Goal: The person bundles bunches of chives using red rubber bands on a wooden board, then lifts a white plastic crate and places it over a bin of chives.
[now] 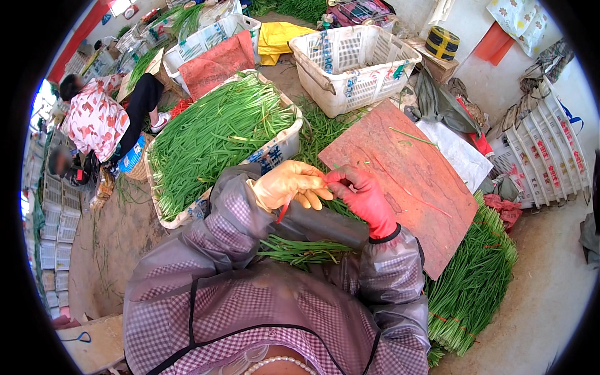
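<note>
In front of my chest, my left hand [292,185] in a yellow-orange glove and my right hand [362,195] in a red glove meet at the fingertips. A thin red strip [283,212] hangs below my left hand, whose fingers are curled and closed. My right thumb and fingers are pinched together; what lies between them is too small to make out. Under my hands, a bunch of long green leaves [303,250], like garlic chives, rests across my lap. Right of my hands is a reddish board [412,181] with a red strip and a loose green stalk on it.
A white crate [289,139] heaped with green leaves [215,137] stands at the left. Tied green bunches [472,275] are piled beside the board at the right. Farther back are another white crate [356,84] and a yellow cloth [278,40]. Another person [97,119] sits at the far left.
</note>
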A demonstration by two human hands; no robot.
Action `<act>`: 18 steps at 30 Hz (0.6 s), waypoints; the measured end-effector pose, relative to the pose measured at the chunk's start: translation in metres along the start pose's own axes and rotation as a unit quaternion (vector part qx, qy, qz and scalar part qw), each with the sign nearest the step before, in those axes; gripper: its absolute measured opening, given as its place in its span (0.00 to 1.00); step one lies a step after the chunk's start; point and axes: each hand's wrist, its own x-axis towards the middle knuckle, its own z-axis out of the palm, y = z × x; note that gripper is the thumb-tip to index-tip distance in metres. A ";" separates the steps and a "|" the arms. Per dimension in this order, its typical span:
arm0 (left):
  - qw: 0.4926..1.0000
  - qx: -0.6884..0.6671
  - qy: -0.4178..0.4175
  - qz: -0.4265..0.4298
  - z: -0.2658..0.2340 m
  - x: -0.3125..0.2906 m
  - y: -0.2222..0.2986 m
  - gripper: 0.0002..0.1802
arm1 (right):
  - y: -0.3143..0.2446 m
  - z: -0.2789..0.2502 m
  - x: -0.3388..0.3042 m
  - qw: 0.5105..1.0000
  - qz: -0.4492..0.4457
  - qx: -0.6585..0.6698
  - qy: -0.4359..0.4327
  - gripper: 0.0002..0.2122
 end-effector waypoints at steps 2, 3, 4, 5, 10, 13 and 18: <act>1.000 -0.027 -0.005 -0.008 0.000 0.000 0.000 0.16 | 0.001 -0.002 -0.001 1.000 -0.015 -0.021 0.004 0.05; 0.999 -0.031 -0.001 -0.008 0.002 0.000 0.000 0.16 | 0.001 -0.003 -0.001 0.999 -0.025 -0.039 0.006 0.05; 0.999 -0.034 0.004 -0.008 0.003 -0.001 0.000 0.17 | 0.001 -0.003 -0.001 0.998 -0.036 -0.057 0.008 0.05; 1.000 -0.018 0.011 -0.003 0.004 0.000 -0.001 0.17 | 0.003 -0.002 -0.001 0.997 -0.041 -0.058 0.011 0.05; 0.998 0.037 0.040 0.020 0.006 0.002 -0.008 0.17 | 0.004 -0.001 -0.002 0.999 0.003 -0.040 0.002 0.06; 0.998 0.035 0.045 0.037 0.010 0.002 -0.007 0.17 | 0.005 -0.001 -0.002 0.997 0.045 0.066 0.007 0.06; 0.994 0.056 0.075 0.050 0.017 0.002 -0.006 0.16 | 0.004 0.000 -0.002 0.991 0.067 0.118 0.008 0.06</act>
